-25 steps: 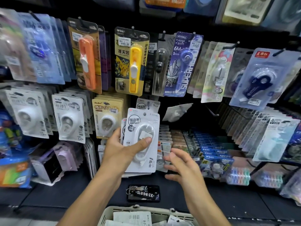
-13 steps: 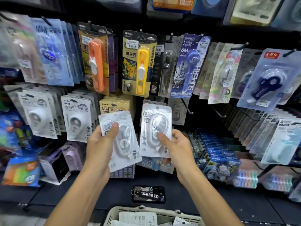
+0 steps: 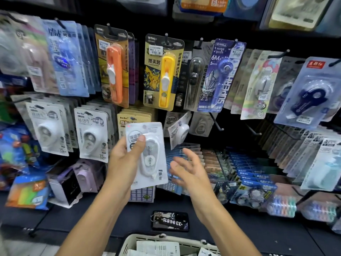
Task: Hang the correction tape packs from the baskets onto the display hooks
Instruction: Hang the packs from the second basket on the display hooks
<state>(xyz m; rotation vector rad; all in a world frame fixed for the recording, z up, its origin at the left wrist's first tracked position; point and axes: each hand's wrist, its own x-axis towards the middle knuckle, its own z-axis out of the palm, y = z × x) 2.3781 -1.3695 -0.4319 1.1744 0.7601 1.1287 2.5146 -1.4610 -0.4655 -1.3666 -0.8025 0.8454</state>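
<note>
My left hand [image 3: 125,161] grips a white correction tape pack [image 3: 149,159] upright in front of the display, thumb across its face. My right hand [image 3: 188,169] hovers just right of that pack with fingers spread and holds nothing. Behind and above it, another white correction tape pack [image 3: 179,131] hangs tilted on a display hook in the middle row. A cream basket [image 3: 129,242] at the bottom edge holds more packs [image 3: 158,247].
Rows of hanging stationery packs fill the black display wall; bare black hooks [image 3: 215,122] stick out right of the tilted pack. A phone with a number keytag [image 3: 170,221] lies on the dark shelf. Blue boxed packs [image 3: 245,174] line the lower right.
My right hand has let go of its pack, which now hangs tilted on the hook, and has drawn back down. My left hand has shifted its pack rightward to the centre.
</note>
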